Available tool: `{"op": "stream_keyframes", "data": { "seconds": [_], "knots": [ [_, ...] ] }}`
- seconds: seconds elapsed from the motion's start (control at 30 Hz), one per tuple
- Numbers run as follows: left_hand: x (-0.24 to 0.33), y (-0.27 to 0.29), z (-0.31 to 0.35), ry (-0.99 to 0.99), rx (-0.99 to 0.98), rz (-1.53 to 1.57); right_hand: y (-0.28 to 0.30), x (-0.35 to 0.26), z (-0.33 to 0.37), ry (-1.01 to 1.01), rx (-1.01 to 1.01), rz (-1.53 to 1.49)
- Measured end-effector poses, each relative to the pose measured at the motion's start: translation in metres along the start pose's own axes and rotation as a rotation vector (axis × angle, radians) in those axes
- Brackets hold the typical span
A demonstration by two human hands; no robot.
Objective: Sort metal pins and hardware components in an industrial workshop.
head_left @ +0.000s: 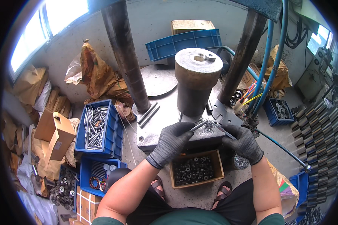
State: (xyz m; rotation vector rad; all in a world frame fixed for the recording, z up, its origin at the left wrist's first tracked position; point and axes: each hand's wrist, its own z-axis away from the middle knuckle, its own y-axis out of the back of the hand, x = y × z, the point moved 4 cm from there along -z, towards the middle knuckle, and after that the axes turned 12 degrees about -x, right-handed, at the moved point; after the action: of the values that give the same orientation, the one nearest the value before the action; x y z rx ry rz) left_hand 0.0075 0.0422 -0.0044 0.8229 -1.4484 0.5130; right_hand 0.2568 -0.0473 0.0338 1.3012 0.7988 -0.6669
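My left hand, in a grey knit glove, is closed around a slim metal shaft that points to the right. My right hand, gloved alike, grips a thin grey metal piece, its tip toward the shaft; whether this is a rod or a tool I cannot tell. Both hands are over the front of the machine's metal base. Small metal rings lie scattered under the two tips. Two metal shafts rest side by side at the base's left.
A thick steel cylinder stands between two machine columns. Below my hands, a box holds dark round parts. At left, a blue crate is full of shafts. Metal tubes are stacked at right; a blue hose runs nearby.
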Motion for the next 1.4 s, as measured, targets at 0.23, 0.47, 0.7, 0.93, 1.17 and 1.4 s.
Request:
{"op": "stream_keyframes", "data": {
  "seconds": [0.23, 0.47, 0.7, 0.93, 1.17, 1.4],
  "knots": [
    [0.006, -0.003, 0.005, 0.050, -0.108, 0.257, -0.002, 0.001, 0.006, 0.019, -0.102, -0.079],
    [0.000, -0.006, 0.002, -0.063, -0.106, 0.229, -0.020, -0.007, 0.004, 0.077, -0.224, -0.048],
    [-0.002, -0.010, 0.002, -0.057, -0.143, 0.262, -0.033, -0.023, 0.001, 0.186, -0.260, -0.054],
    [0.000, -0.014, 0.003, 0.080, -0.185, 0.436, -0.039, -0.022, -0.001, 0.150, -0.300, 0.021],
    [-0.001, -0.014, 0.003, 0.121, -0.202, 0.599, -0.043, -0.016, -0.002, 0.168, -0.278, 0.071],
    [0.003, -0.013, 0.000, 0.078, -0.198, 0.765, -0.066, 0.005, -0.007, 0.131, -0.366, -0.418]
  ]
}}
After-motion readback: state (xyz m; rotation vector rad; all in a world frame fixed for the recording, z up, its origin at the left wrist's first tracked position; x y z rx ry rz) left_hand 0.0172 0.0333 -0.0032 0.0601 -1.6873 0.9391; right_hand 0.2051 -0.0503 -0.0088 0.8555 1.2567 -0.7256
